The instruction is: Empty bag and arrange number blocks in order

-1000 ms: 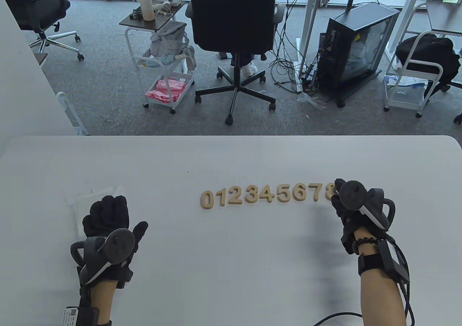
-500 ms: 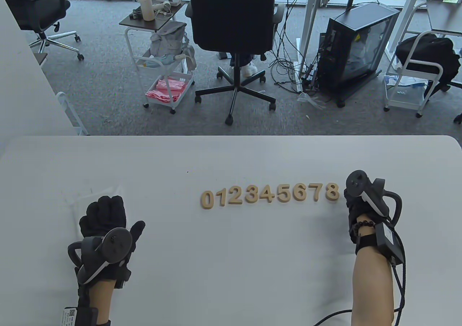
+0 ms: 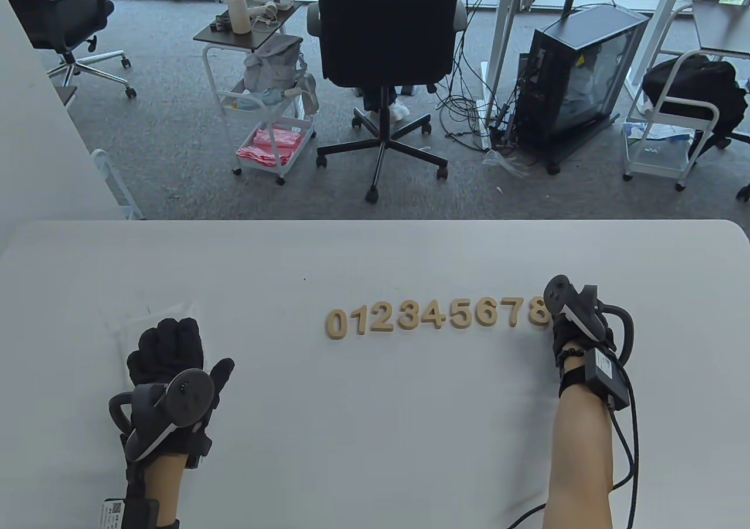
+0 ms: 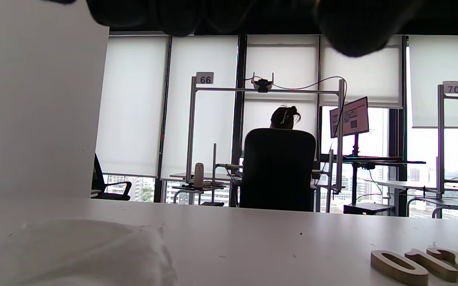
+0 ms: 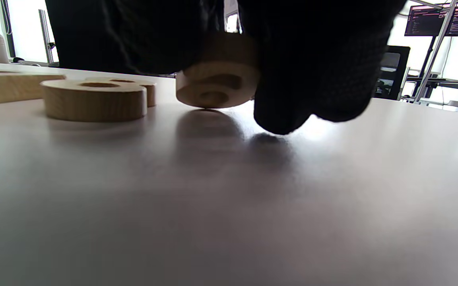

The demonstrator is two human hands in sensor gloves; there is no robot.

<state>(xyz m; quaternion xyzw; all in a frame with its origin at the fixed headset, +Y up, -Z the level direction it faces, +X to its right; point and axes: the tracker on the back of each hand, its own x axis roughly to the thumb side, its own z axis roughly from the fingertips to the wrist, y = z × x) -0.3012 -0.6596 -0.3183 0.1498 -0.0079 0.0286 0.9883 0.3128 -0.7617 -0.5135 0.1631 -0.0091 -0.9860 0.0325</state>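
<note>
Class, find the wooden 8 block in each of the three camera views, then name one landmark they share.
Table view: 8 block, right end of the row, beside the right hand.
Left wrist view: not in it.
Right wrist view: left of centre.
Shared landmark: white table.

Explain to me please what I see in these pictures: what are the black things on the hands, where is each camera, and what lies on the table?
These are a person's two hands in black sensor gloves. The round black device strapped on the back of each hand is a tracker; the fingers do not hold it.

The table view looks down from above. The other two pictures come from small cameras on the wrists, very low over the table.

On the table lies a row of wooden number blocks, reading 0 to 8. Under the left hand lies a clear plastic bag; the hand rests on it.

The right hand is at the right end of the row. The right wrist view shows one more block in its fingers, tilted, its lower edge touching the table beside the 8. Its number cannot be read.
</note>
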